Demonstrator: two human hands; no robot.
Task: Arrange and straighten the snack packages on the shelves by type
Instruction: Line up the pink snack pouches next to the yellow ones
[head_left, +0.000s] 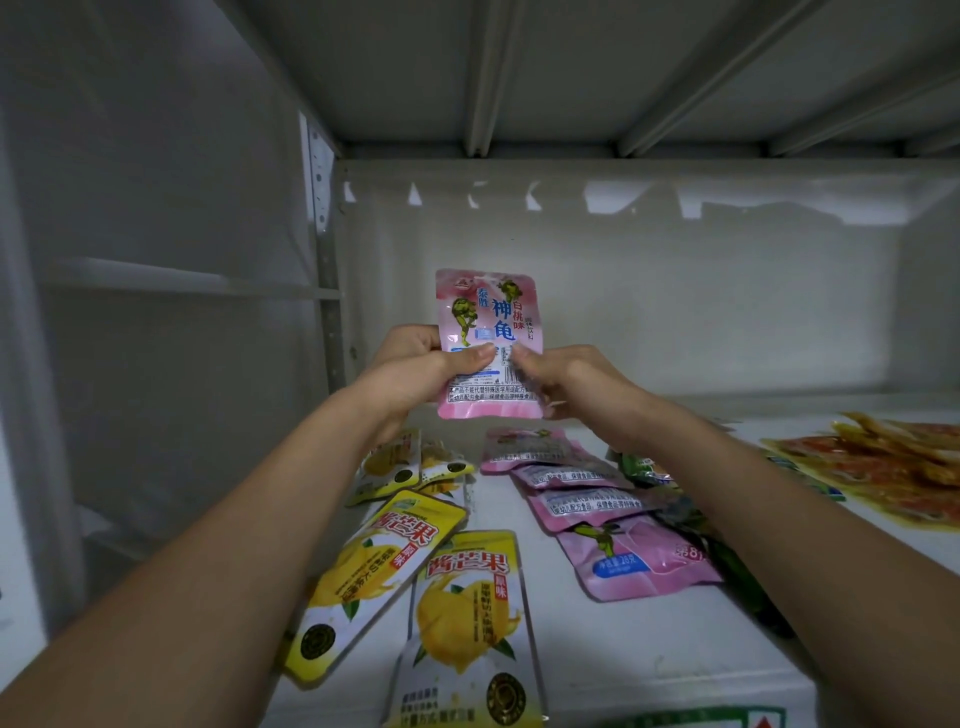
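Held upright above a white metal shelf (613, 654): a pink plastic snack pouch printed with green cartoon turtles and blue characters (488, 338), pinched along its lower half by both hands. Left hand (415, 374) curled round the pouch's left edge, thumb pressed on the front; right hand (561, 379) gripping the right edge, thumb tip on the printed panel. Both bare forearms reaching in from the bottom corners.

Below, lying flat on the shelf: a row of matching pink turtle pouches (587, 499), overlapping one another like tiles and running from the back toward the front, just right of centre. To their left, several yellow foil mango pouches with red characters (467, 608), two large ones in the foreground, one tilted, one nearly straight, with smaller-looking ones behind them near the left wrist. Wedged along the right side of the pink row, partly hidden under the right forearm: green-printed packets (644, 465), details unreadable. Farther right, well apart from the pink row: a clear flat pack of orange-red dried strips (883, 462), lying at the shelf's right edge.

Overhead, the ribbed underside of the next grey shelf (571, 67); at the rear, a pale back panel (675, 312) catching reflections.
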